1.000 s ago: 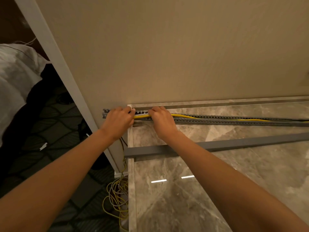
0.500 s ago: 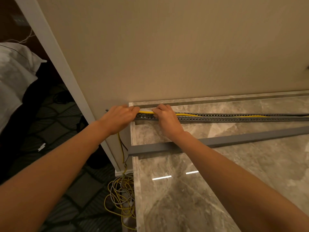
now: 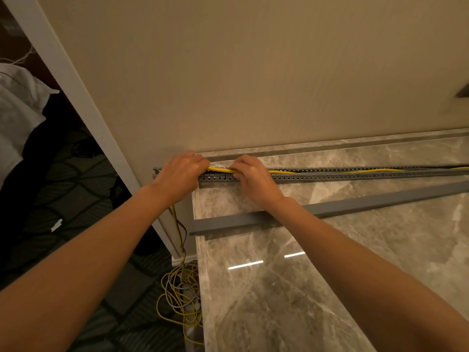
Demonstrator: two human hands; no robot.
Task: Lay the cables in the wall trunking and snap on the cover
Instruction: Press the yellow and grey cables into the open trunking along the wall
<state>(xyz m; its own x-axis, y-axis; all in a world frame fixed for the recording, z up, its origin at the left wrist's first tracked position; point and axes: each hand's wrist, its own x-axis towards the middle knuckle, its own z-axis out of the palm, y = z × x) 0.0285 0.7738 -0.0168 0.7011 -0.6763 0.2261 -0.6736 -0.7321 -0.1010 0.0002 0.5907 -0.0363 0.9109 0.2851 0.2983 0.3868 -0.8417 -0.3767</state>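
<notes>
A grey slotted trunking (image 3: pixel 330 175) runs along the foot of the beige wall, lying on a marble counter (image 3: pixel 304 288). A yellow cable (image 3: pixel 279 171) runs inside it, together with a darker cable farther right. My left hand (image 3: pixel 181 172) covers the trunking's left end, fingers curled over the yellow cable. My right hand (image 3: pixel 251 174) sits just to the right, fingers curled down onto the same cable at the trunking's top. The loose grey cover (image 3: pixel 330 208) lies flat on the counter in front of the trunking, passing under my right forearm.
Loops of yellow and grey cable (image 3: pixel 181 293) hang off the counter's left edge onto the dark patterned floor (image 3: pixel 76 199). A white door frame (image 3: pixel 83 97) slants along the wall's left edge. White bedding (image 3: pixel 17 110) lies far left.
Both hands stay on the cable at the trunking's left end; they have shifted only slightly. The camera view has tilted a little.
</notes>
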